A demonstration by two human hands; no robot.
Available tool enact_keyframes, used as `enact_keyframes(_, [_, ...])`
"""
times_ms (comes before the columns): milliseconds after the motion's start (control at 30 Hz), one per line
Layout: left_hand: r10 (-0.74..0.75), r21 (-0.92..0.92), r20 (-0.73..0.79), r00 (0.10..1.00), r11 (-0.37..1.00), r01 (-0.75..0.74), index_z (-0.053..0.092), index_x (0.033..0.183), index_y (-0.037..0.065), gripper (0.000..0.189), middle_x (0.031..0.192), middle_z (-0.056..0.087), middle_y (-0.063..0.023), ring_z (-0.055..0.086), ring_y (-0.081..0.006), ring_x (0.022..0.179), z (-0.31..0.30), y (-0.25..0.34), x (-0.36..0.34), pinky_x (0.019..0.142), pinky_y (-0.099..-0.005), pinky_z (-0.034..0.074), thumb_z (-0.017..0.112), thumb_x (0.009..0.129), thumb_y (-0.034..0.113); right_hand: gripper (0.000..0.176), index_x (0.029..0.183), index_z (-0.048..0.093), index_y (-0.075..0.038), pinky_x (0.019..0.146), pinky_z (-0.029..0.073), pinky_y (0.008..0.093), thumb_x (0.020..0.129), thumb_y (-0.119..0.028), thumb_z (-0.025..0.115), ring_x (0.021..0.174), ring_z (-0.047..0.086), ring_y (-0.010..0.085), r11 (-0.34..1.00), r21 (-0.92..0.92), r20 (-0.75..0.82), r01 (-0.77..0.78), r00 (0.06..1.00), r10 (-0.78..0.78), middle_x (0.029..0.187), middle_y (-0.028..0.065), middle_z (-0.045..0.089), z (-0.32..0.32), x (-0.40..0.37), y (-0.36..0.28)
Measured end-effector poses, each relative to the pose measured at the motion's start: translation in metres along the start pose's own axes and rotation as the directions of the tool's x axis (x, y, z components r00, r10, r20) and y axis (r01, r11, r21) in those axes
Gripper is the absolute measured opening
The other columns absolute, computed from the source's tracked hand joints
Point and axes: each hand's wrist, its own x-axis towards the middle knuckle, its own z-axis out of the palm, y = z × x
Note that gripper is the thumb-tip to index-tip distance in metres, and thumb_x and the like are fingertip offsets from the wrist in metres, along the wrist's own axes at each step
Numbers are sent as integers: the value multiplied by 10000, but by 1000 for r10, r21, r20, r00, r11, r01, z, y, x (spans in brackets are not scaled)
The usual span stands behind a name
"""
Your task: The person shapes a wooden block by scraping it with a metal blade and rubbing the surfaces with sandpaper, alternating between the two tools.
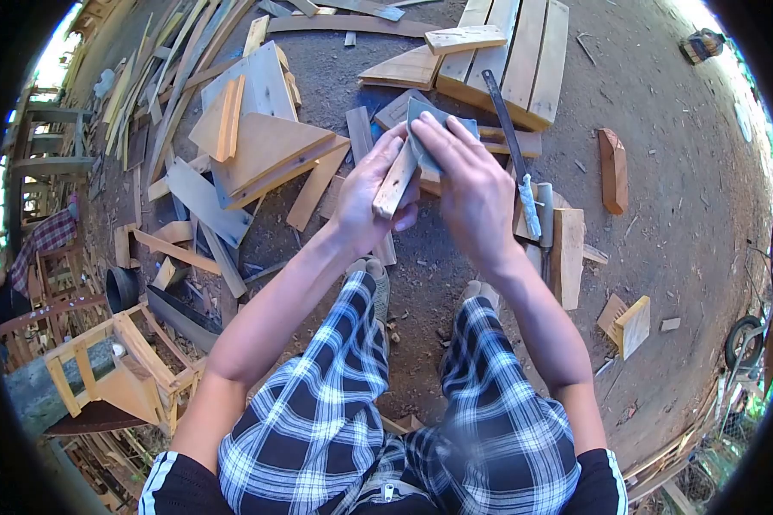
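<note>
In the middle of the head view, my left hand [370,184] is wrapped round a short piece of wood [395,182], whose pale end points down toward me. My right hand [472,176] presses a sheet of dark grey-green sandpaper [418,112] over the far part of the wood, its fingers laid along the sheet. The two hands almost meet there, and the wood's far end is hidden under the sheet. Just beyond my right hand lies a handsaw [508,129] with a whitish wrapped handle. A tool with a grey cylindrical handle [545,206] rests beside it.
A slatted wooden panel [515,51] lies ahead. Stacked boards [266,150] and long strips [185,77] spread over the dirt ground at left. A reddish wood block [612,172] and a small wooden piece with prongs [631,326] lie right. A wooden frame [137,360] stands lower left.
</note>
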Motion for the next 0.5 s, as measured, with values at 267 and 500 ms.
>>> enact_keyframes(267, [-23, -21, 14, 1000, 999, 24, 316, 1443, 160, 464, 703, 485, -13, 435, -71, 477, 13, 4, -8, 351, -223, 420, 271, 1056, 413, 421, 1227, 618, -151, 876, 546, 393, 828, -24, 590, 1044, 667, 286, 994, 68, 32, -85, 996, 83, 1109, 127, 688, -1, 7, 20])
enact_keyframes(500, [-105, -125, -22, 994, 987, 102, 357, 1411, 140, 464, 653, 460, -20, 414, -55, 491, 10, 12, -7, 361, -192, 378, 301, 1053, 428, 458, 1295, 577, -113, 919, 530, 410, 857, 19, 562, 1078, 644, 319, 835, 299, 216, -461, 885, 411, 1177, 157, 654, -27, 2, 25])
